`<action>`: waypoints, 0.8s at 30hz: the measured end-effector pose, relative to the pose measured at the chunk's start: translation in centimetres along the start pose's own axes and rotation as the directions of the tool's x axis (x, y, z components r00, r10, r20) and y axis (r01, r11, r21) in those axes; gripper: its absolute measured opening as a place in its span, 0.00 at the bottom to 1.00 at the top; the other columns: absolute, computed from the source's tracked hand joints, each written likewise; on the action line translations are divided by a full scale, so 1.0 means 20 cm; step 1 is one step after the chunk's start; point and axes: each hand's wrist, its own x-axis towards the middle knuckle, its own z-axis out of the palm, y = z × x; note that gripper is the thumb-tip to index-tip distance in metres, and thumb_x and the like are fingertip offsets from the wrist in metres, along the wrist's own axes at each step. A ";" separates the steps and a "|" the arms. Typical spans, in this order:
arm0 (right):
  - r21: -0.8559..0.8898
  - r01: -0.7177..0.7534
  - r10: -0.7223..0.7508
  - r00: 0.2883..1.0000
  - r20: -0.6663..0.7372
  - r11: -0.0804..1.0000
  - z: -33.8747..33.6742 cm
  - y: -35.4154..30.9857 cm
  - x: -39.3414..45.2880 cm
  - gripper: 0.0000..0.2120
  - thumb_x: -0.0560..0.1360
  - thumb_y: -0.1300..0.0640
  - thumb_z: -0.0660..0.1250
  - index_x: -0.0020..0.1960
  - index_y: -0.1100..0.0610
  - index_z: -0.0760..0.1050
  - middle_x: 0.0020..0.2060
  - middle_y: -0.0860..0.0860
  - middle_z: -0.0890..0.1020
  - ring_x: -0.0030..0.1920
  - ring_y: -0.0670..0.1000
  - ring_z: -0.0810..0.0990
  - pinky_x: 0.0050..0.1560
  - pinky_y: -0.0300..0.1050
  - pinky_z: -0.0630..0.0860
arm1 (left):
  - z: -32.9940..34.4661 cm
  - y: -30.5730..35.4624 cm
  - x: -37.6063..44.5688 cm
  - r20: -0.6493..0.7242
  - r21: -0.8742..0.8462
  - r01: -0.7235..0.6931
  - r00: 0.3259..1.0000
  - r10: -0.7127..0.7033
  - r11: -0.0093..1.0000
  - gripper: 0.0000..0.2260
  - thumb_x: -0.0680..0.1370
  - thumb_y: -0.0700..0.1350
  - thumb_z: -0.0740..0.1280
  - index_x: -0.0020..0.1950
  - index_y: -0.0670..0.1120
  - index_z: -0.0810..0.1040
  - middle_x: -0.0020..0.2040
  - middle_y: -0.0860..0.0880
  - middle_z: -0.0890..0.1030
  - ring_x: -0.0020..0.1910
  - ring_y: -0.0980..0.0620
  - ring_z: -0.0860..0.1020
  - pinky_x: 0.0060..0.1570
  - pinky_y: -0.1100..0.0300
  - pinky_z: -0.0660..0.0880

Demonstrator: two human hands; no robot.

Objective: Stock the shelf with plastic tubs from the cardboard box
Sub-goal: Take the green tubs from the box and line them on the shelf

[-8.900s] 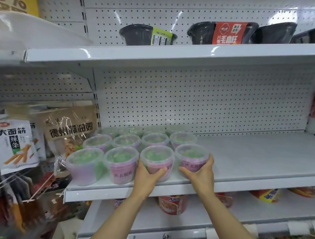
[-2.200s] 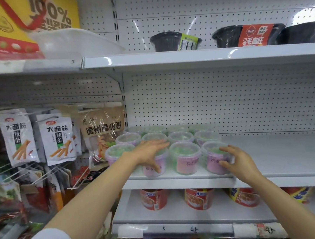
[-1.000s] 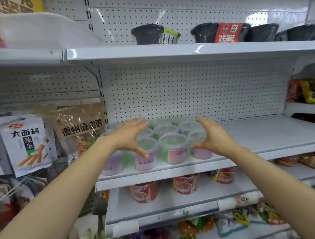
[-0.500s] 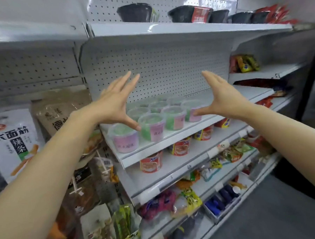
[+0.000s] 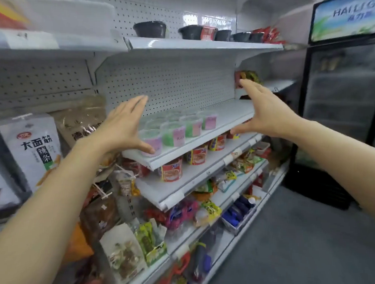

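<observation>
Both hands (image 5: 123,125) off tubs (image 5: 174,133)

My only view comes from my head, close to the white shelf (image 5: 204,129), facing it at a slant, turned right, looking forward and down. The fridge (image 5: 346,85) stands far right, snack bags (image 5: 34,147) near left.

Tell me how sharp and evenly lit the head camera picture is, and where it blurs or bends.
Head view: motion-smeared overall, the plastic tubs soft and their labels unreadable; the shelf edges splay with wide-angle distortion; bright glare washes the upper pegboard; the fridge door shows hazy reflections; both the left hand and right hand are open and slightly blurred.
</observation>
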 end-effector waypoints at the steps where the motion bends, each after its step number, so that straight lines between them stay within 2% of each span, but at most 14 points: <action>1: -0.001 -0.016 0.016 1.000 0.005 1.000 -0.02 -0.04 -0.08 0.59 0.61 0.41 0.79 0.79 0.59 0.48 0.78 0.53 0.55 0.78 0.52 0.52 0.75 0.44 0.52 | -0.02 0.01 -0.07 0.010 0.003 -0.007 1.000 0.007 1.000 0.64 0.60 0.64 0.79 0.82 0.48 0.41 0.83 0.50 0.45 0.81 0.49 0.47 0.79 0.50 0.47; 5: -0.002 -0.099 0.099 0.995 0.026 0.995 -0.05 -0.22 -0.43 0.59 0.62 0.42 0.79 0.79 0.59 0.48 0.78 0.55 0.55 0.77 0.54 0.53 0.75 0.47 0.52 | -0.10 0.07 -0.36 0.062 0.009 -0.061 0.996 0.061 0.998 0.64 0.57 0.66 0.77 0.82 0.46 0.45 0.82 0.47 0.49 0.80 0.45 0.50 0.78 0.48 0.48; 8: -0.040 -0.130 0.132 0.991 0.038 0.991 -0.06 -0.32 -0.66 0.58 0.61 0.42 0.79 0.78 0.60 0.51 0.76 0.57 0.59 0.76 0.58 0.56 0.75 0.51 0.56 | -0.12 0.08 -0.54 0.072 -0.011 -0.120 0.990 0.120 0.993 0.61 0.58 0.63 0.78 0.82 0.48 0.48 0.81 0.47 0.53 0.79 0.43 0.52 0.78 0.46 0.50; 12: -0.079 -0.159 0.161 0.987 0.024 0.984 -0.08 -0.46 -0.85 0.54 0.61 0.43 0.80 0.77 0.58 0.55 0.73 0.57 0.64 0.74 0.60 0.60 0.73 0.56 0.61 | -0.14 0.08 -0.75 0.074 0.019 -0.177 0.982 0.176 0.984 0.60 0.58 0.62 0.80 0.81 0.47 0.52 0.78 0.45 0.58 0.76 0.42 0.56 0.76 0.45 0.55; 15: -0.037 -0.193 0.194 0.981 0.027 0.980 -0.08 -0.54 -0.95 0.54 0.61 0.44 0.80 0.77 0.58 0.55 0.73 0.57 0.64 0.74 0.60 0.59 0.73 0.56 0.60 | -0.08 0.06 -0.88 0.090 0.017 -0.190 0.978 0.187 0.982 0.59 0.59 0.64 0.80 0.81 0.46 0.53 0.77 0.44 0.60 0.75 0.42 0.58 0.75 0.44 0.57; 19: -0.037 -0.255 0.258 0.959 0.115 0.966 0.10 -0.61 -1.08 0.55 0.61 0.43 0.80 0.77 0.58 0.55 0.72 0.58 0.64 0.72 0.60 0.61 0.72 0.55 0.62 | 0.18 0.01 -1.03 0.149 -0.008 -0.232 0.962 0.231 0.973 0.60 0.59 0.65 0.80 0.81 0.44 0.53 0.77 0.43 0.60 0.75 0.41 0.59 0.75 0.43 0.59; 24: -0.038 -0.347 0.342 0.894 0.288 0.937 0.58 -0.65 -1.26 0.55 0.61 0.43 0.80 0.77 0.59 0.55 0.71 0.59 0.65 0.70 0.62 0.62 0.70 0.55 0.62 | 0.70 -0.12 -1.24 0.322 -0.110 -0.212 0.916 0.237 0.971 0.59 0.62 0.63 0.79 0.81 0.45 0.50 0.78 0.45 0.57 0.76 0.43 0.57 0.75 0.46 0.58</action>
